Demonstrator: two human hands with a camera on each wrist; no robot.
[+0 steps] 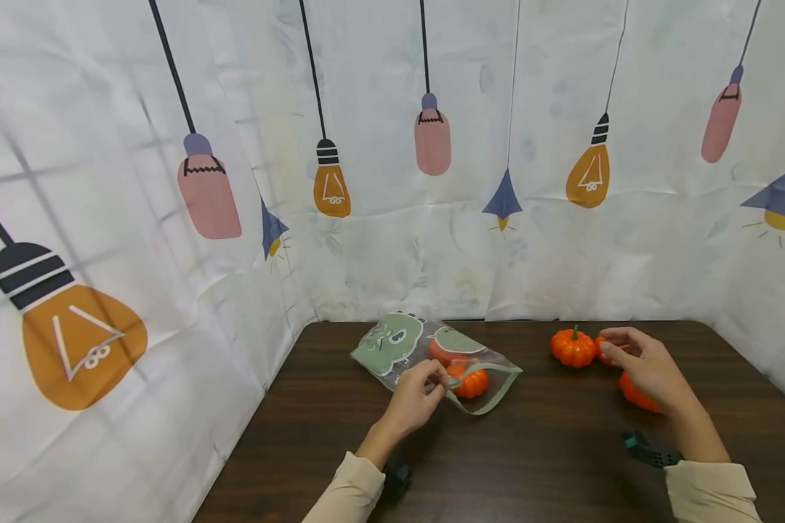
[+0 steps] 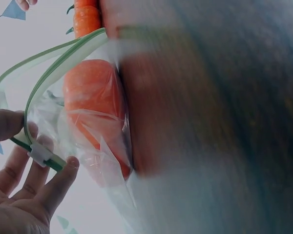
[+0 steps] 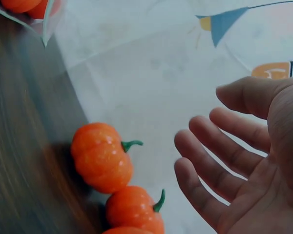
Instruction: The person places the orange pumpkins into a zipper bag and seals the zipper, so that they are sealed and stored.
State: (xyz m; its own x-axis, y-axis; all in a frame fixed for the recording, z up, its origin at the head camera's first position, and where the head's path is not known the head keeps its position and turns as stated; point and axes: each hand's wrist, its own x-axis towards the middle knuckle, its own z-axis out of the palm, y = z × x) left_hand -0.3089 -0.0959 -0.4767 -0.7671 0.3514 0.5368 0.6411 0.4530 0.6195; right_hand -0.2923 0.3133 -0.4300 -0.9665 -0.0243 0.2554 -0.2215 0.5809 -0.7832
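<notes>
A clear zip bag [image 1: 386,345] with a green dinosaur print lies on the table, its green-edged mouth gaping toward the right. Inside are orange mini pumpkins [image 1: 472,381]; the left wrist view shows one through the plastic. My left hand [image 1: 413,398] pinches the bag's rim near the whitish slider [image 2: 39,153]. At the right, my right hand [image 1: 650,370] hovers over loose pumpkins with fingers spread and nothing held. One pumpkin [image 1: 572,347] with a green stem stands left of it. Another [image 1: 605,350] is partly hidden behind the fingers, and a third [image 1: 636,392] sits below the hand.
The dark wooden table [image 1: 530,450] ends at a white curtain [image 1: 379,254] printed with lamps, behind and to the left. Dark bands [image 1: 650,452] circle both wrists. Bare wood lies between the bag and the loose pumpkins.
</notes>
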